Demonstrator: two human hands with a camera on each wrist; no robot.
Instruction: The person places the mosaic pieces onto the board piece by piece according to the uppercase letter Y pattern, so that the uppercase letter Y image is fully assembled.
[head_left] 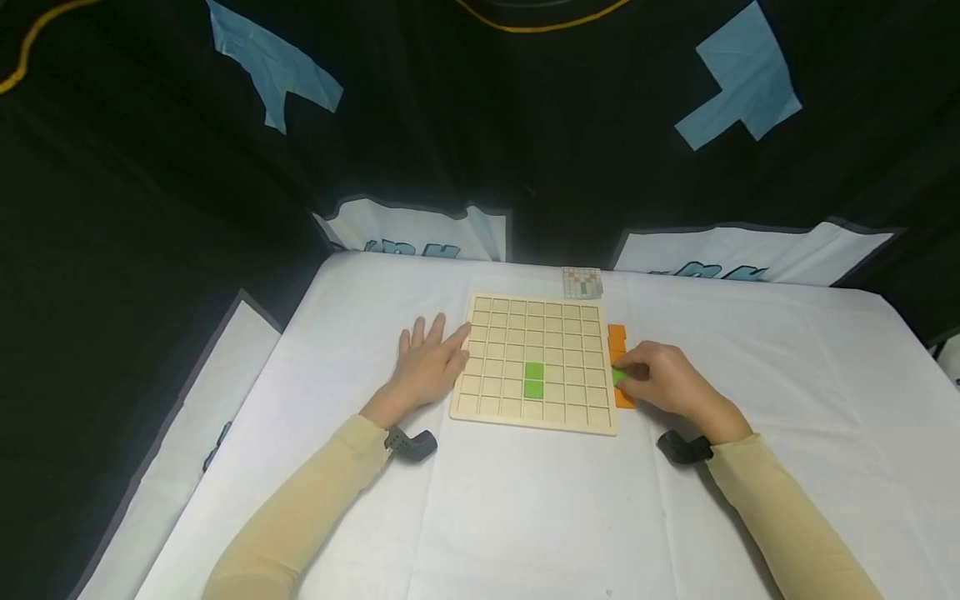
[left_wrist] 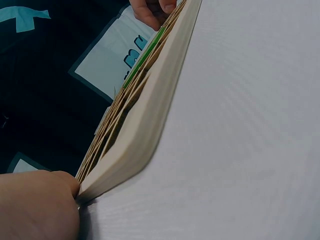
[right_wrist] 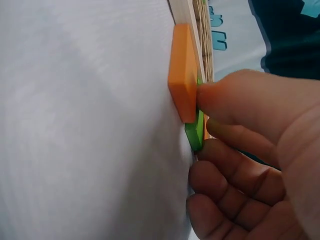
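Note:
A pale wooden board (head_left: 570, 375) with a grid of square recesses lies on the white table. Two green tiles (head_left: 534, 389) sit one above the other in its lower middle. My left hand (head_left: 423, 367), fingers spread, lies flat at the left edge, its thumb and index finger touching the rim. Beyond the right edge, my right hand (head_left: 663, 379) pinches a green tile (right_wrist: 194, 134) between thumb and fingers. Orange tiles (head_left: 617, 333) lie around it along the board's side, one orange tile (right_wrist: 182, 70) close to the thumb in the right wrist view. The fingers partly cover these tiles.
A small printed card (head_left: 582, 283) showing a grid lies behind the board near the table's far edge. Black curtain (head_left: 450, 125) with blue and white patches hangs behind and to the left. Each wrist wears a black camera (head_left: 411, 445).

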